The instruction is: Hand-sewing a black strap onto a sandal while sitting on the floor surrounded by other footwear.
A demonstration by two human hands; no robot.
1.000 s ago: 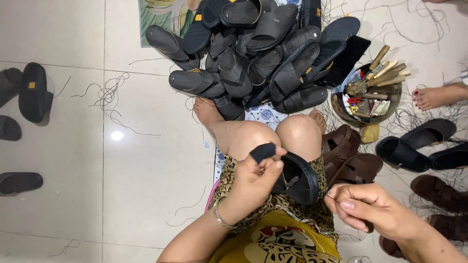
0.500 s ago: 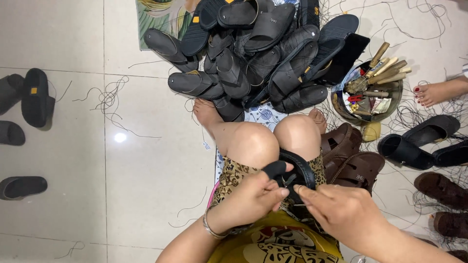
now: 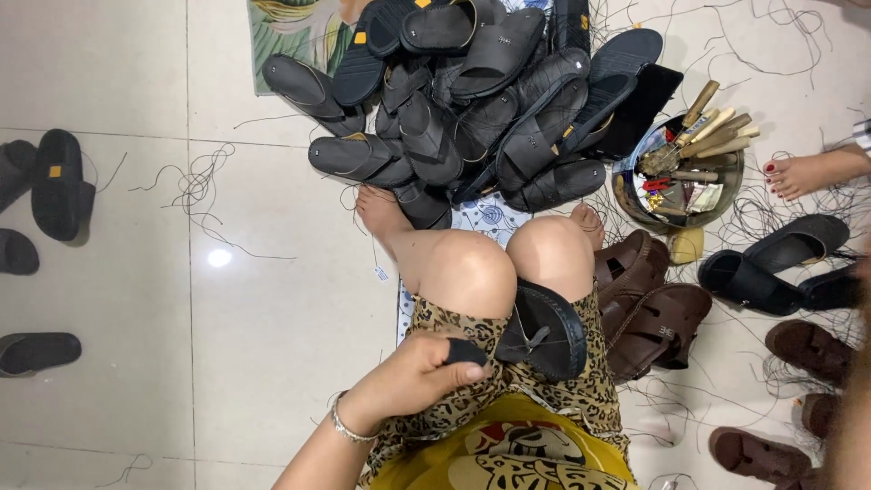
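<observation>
A black sandal rests on my lap, leaning against my right thigh just below the knee. My left hand is closed around the end of its black strap, to the left of the sandal. A silver bracelet sits on that wrist. My right hand is out of sight; only a blurred strip of arm shows along the right edge.
A pile of black sandals lies past my feet. A round metal bowl of wooden-handled tools stands to the right. Brown sandals lie beside my right leg. Another person's foot is at far right. Loose threads litter the tiles.
My right hand has left the sandal and swung out of view to the right. My left hand has pulled back left, holding the strap end. The sandal stays on my lap.
</observation>
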